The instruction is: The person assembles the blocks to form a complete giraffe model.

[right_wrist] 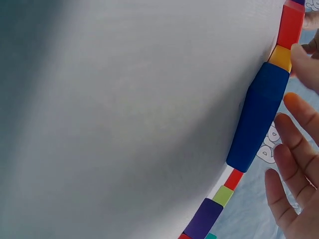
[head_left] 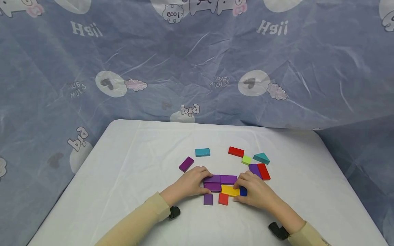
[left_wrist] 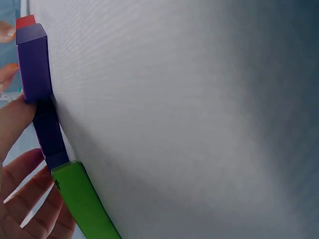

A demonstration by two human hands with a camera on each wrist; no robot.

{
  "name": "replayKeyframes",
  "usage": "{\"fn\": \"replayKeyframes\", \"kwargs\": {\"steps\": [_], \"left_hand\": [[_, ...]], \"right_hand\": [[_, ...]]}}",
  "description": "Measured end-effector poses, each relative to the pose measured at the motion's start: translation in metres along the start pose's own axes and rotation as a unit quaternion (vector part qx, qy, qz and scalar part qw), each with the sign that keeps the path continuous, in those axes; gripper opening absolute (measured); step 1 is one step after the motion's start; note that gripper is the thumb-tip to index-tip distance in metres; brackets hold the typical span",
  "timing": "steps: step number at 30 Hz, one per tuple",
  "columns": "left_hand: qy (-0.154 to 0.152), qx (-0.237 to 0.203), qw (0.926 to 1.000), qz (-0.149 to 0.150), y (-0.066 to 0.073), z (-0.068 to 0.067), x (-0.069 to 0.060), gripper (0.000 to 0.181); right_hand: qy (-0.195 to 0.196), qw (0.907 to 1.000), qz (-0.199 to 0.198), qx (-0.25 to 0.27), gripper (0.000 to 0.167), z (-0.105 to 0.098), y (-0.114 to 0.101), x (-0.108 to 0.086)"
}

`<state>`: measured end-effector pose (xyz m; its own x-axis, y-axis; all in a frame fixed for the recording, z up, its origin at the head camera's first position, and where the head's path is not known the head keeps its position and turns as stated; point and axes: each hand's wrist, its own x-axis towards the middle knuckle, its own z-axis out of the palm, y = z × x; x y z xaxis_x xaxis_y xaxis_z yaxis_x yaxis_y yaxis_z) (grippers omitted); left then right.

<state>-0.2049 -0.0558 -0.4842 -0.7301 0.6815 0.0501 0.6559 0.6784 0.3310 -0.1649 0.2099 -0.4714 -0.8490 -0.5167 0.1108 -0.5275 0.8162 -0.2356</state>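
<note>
Purple blocks (head_left: 213,187) on the white table (head_left: 147,153), bracketed at their left end between thumb and fingers of the left hand (head_left: 191,182); rightward, yellow block (head_left: 229,190), pinched by the right hand (head_left: 253,189) (probably light, stiff, smooth; best gripped by opposite sides).

Yellow block (head_left: 229,190), white table (head_left: 141,147), cartoon-print cloth (head_left: 184,44)

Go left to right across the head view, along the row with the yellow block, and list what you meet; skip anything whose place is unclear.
Left hand, purple block, yellow block, right hand.
</note>
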Motion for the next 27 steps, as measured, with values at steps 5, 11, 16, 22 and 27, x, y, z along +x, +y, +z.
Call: {"fn": "replayKeyframes", "kwargs": {"steps": [5,11,16,22,27], "left_hand": [[0.001,-0.003,1.0000,0.000,0.000,0.000,0.000,0.055],[-0.001,0.000,1.0000,-0.002,0.000,0.001,0.000,0.056],[0.001,0.003,1.0000,0.001,0.000,0.001,0.001,0.056],[-0.001,0.005,1.0000,-0.001,0.000,0.001,0.002,0.057],[0.001,0.002,1.0000,-0.001,0.001,0.001,0.000,0.056]], "right_hand": [[-0.006,0.9999,0.011,-0.002,0.028,0.000,-0.002,0.002],[0.000,0.9999,0.006,-0.012,0.027,0.001,-0.002,0.005],[0.009,0.9997,0.006,-0.023,0.027,0.000,-0.001,0.007],[0.014,0.9997,0.021,-0.007,0.035,0.000,-0.001,0.008],[-0.025,0.9966,0.065,0.045,0.055,0.000,0.001,0.013]]}}
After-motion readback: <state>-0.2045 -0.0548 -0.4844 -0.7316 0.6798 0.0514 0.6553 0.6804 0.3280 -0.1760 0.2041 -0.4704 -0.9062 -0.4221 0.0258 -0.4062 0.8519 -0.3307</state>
